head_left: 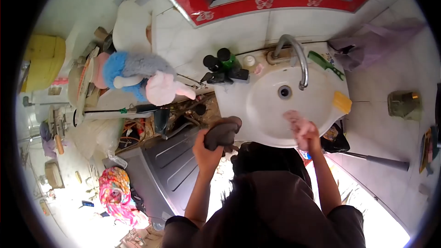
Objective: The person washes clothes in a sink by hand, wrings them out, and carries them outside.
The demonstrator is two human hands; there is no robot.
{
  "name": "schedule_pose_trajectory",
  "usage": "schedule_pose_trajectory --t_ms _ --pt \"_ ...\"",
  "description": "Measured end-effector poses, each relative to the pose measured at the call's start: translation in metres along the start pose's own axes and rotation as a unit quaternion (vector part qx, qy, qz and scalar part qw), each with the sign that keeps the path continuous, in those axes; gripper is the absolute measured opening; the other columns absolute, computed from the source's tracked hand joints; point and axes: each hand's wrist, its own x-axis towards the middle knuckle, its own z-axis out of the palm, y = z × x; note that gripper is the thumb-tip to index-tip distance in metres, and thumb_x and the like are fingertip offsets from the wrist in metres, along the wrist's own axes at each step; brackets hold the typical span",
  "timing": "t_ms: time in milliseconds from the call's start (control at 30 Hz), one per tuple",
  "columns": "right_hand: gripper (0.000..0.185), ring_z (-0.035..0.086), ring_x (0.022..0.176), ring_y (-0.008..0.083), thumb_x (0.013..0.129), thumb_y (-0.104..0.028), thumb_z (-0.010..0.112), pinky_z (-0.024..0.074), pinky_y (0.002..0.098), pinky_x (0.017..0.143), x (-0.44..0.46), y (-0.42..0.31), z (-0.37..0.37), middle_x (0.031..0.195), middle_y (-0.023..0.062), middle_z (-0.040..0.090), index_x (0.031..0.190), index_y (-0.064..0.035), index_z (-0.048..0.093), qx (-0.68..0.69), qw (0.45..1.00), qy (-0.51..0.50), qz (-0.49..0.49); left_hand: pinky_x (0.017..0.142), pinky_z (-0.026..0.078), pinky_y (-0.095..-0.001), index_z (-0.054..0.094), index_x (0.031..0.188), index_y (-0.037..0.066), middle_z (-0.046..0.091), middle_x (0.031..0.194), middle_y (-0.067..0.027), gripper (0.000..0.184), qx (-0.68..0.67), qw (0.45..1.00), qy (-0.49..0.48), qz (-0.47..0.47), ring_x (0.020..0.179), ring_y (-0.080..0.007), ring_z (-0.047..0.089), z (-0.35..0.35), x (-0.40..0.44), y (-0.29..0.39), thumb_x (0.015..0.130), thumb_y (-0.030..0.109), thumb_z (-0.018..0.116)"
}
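Observation:
My left hand [207, 151] is closed around a dark grey-brown soft item [222, 133], folded or rounded, whose exact kind I cannot make out. It is held up beside the left rim of the white washbasin [257, 124]. Over the front right of the basin, my right hand [310, 138] grips a crumpled pink cloth [294, 119], partly blurred. A curved metal tap [296, 50] stands at the back, above the drain [285, 92]. On the right rim lies a yellow sponge [342, 102].
A green comb [326, 64], dark bottles [225, 57] and a small white jar [249, 60] stand or lie on the basin's back ledge. A red-framed mirror [264, 3] hangs above. To the left are fluffy blue-grey things [138, 66] and a grey lidded appliance [170, 156].

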Motion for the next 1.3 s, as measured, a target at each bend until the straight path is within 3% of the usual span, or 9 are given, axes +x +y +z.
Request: schedule_pose_trajectory --t_ms 333,467,533,600,700,800,967,1167,1300 --pt "0.058 0.056 0.087 0.0230 0.054 -0.005 0.040 0.0462 0.0292 0.077 -0.108 -0.037 -0.054 0.100 0.0137 0.053 0.111 0.0022 0.041 0.193 0.968 0.129 -0.092 0.082 0.038 -0.0416 0.037 0.118 0.001 0.048 0.105 -0.0197 0.069 0.345 0.894 -0.217 0.185 0.096 -0.0366 0.046 0.086 0.069 -0.106 0.059 0.021 0.067" --pt "0.058 0.053 0.094 0.0240 0.065 -0.017 0.048 0.0397 0.0324 0.087 -0.102 -0.046 -0.006 0.111 0.0149 0.049 0.120 -0.0006 0.036 0.282 0.947 0.125 -0.094 0.088 0.031 -0.0434 0.033 0.123 0.002 0.042 0.113 -0.0188 0.074 0.405 0.855 -0.136 0.295 0.102 -0.0349 0.040 0.087 0.066 -0.092 0.061 0.024 0.067" --pt "0.055 0.047 0.102 0.0248 0.079 -0.035 0.042 0.0395 0.0346 0.087 -0.094 -0.038 -0.009 0.116 0.0129 0.045 0.124 -0.0045 0.033 0.353 0.919 -0.108 -0.140 0.088 0.031 -0.0433 0.039 0.119 0.003 0.046 0.109 -0.0169 0.062 0.371 0.863 -0.131 0.317 0.100 -0.0333 0.043 0.085 0.062 -0.071 0.066 0.021 0.063" --pt "0.054 0.047 0.098 0.0252 0.084 -0.044 0.033 0.0395 0.0369 0.084 -0.089 -0.063 0.023 0.114 0.0121 0.045 0.122 -0.0062 0.034 0.367 0.919 0.067 -0.124 0.086 0.032 -0.0416 0.045 0.115 0.005 0.050 0.105 -0.0141 0.049 0.253 0.890 -0.173 0.337 0.097 -0.0322 0.045 0.087 0.059 -0.058 0.069 0.016 0.059" --pt "0.034 0.047 0.099 0.0224 0.085 -0.028 0.036 0.0394 0.0334 0.082 -0.084 -0.066 0.038 0.112 0.0113 0.047 0.110 -0.0057 0.042 0.317 0.938 0.012 -0.137 0.082 0.038 -0.0367 0.043 0.118 0.008 0.050 0.108 -0.0078 0.046 -0.059 0.915 -0.398 0.029 0.101 -0.0220 0.047 0.115 0.027 -0.026 0.077 0.022 0.058" --pt "0.035 0.046 0.100 0.0223 0.079 -0.013 0.045 0.0349 0.0308 0.086 -0.081 -0.071 0.057 0.109 0.0085 0.049 0.113 -0.0055 0.043 0.253 0.957 -0.020 -0.143 0.087 0.036 -0.0304 0.024 0.127 0.003 0.040 0.117 -0.0074 0.065 -0.399 0.635 -0.628 -0.209 0.106 -0.0167 0.044 0.139 -0.003 0.028 0.081 0.036 0.056" --pt "0.048 0.036 0.114 0.0198 0.074 -0.017 0.060 0.0314 0.0326 0.093 -0.083 -0.105 0.073 0.123 0.0096 0.035 0.116 -0.0044 0.042 0.035 0.963 0.016 -0.268 0.080 0.041 -0.0268 0.038 0.114 0.000 0.048 0.104 -0.0070 0.055 -0.235 0.833 -0.494 -0.082 0.097 -0.0118 0.047 0.152 -0.007 0.064 0.076 0.030 0.065" --pt "0.065 0.038 0.113 0.0182 0.071 -0.008 0.063 0.0326 0.0306 0.092 -0.081 -0.113 0.080 0.124 0.0087 0.037 0.127 -0.0046 0.030 -0.101 0.963 0.007 -0.250 0.066 0.045 -0.0207 0.044 0.102 0.001 0.056 0.087 -0.0057 0.032 -0.199 0.855 -0.457 0.143 0.078 -0.0093 0.054 0.154 -0.017 0.084 0.077 0.012 0.063" --pt "0.051 0.043 0.109 0.0218 0.084 -0.023 0.049 0.0337 0.0328 0.092 -0.085 -0.115 0.076 0.125 0.0121 0.040 0.127 -0.0033 0.033 0.038 0.970 0.069 -0.228 0.076 0.042 -0.0251 0.039 0.109 0.002 0.057 0.093 -0.0100 0.031 -0.106 0.855 -0.505 0.063 0.086 -0.0126 0.054 0.138 0.009 0.069 0.082 0.007 0.054"
